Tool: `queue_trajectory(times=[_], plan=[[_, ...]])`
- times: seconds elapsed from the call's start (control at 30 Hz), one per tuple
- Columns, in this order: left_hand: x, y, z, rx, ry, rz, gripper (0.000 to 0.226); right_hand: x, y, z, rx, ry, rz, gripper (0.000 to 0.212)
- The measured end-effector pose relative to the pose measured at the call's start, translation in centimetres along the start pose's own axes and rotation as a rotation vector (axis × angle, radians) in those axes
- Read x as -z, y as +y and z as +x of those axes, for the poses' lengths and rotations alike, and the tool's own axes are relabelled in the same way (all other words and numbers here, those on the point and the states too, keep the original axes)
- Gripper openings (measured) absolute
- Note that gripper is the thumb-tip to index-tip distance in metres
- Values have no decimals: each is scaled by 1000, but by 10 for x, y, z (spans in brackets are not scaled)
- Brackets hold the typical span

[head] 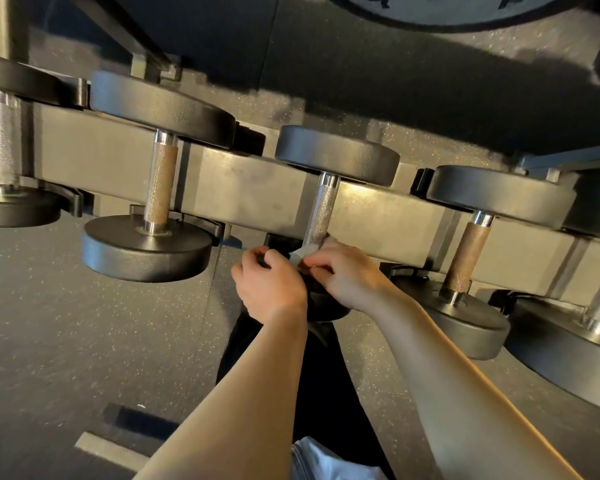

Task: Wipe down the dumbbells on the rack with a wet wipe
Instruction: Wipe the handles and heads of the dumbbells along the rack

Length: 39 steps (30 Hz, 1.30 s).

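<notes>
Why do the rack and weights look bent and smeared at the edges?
Head view: the wide-angle lens bows the rack into a curve; motion blur softens the floor at left; warm light falls from the right, brightening the right hand; the wet wipe and centre dumbbell handle stay fairly sharp.

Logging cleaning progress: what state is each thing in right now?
Wet wipe: bunched at the handle's near end, pinched by both hands.
Middle dumbbell: on the rack, being wiped.
Left hand: fingers curled, pinching the wipe.
Right hand: fingers curled on the wipe.
</notes>
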State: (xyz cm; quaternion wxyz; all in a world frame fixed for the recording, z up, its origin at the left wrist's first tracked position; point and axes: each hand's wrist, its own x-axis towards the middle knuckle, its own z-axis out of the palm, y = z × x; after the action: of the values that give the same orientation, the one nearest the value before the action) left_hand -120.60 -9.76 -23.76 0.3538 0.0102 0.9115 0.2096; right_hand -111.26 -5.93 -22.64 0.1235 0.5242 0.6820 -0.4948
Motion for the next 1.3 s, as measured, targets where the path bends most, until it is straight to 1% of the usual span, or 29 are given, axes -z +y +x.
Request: queue_trajectory(times=[0.1, 0.17, 0.27, 0.37, 0.5, 0.63, 0.73, 0.83, 0.87, 0.93, 0.97, 1.03, 1.07, 1.1, 1.3], plan=[[0, 2, -2, -8, 8, -8, 28, 0, -3, 4, 62, -18, -137, 31], [0, 2, -2, -5, 16, -19, 29, 4, 1, 4, 67, -39, -158, 28], [1, 2, -3, 7, 23, -24, 32, 11, 21, -6, 24, -63, -154, 24], [0, 2, -3, 5, 30, -27, 34, 12, 38, -14, -15, -82, -131, 30], [0, 3, -4, 4, 40, -36, 35, 9, 35, 1, -72, -159, -127, 33], [1, 3, -3, 4, 48, -44, 35, 15, 31, -9, -26, -180, -99, 37], [1, 2, -4, 8, 46, -63, 34, 17, 19, -17, 39, -166, -74, 39], [1, 3, -6, 6, 43, -89, 31, 15, 8, -11, 0, -202, -36, 39], [1, 4, -6, 8, 42, -94, 30, 13, 3, -6, -32, -206, -73, 40], [1, 5, -4, 26, 39, -92, 29, 10, -14, 5, -86, -211, -248, 41], [1, 5, -4, 34, 39, -85, 30, 8, -23, 11, -99, -215, -347, 40], [2, 5, -5, 38, 35, -73, 31, 7, -38, 24, -102, -217, -420, 29], [3, 5, -6, 34, 35, -75, 32, 9, -41, 29, -104, -230, -411, 25], [3, 6, -6, 29, 36, -76, 32, 12, -42, 31, -105, -244, -388, 25], [2, 4, -3, 35, 29, -66, 32, 25, -27, 7, -124, -348, -270, 36]])
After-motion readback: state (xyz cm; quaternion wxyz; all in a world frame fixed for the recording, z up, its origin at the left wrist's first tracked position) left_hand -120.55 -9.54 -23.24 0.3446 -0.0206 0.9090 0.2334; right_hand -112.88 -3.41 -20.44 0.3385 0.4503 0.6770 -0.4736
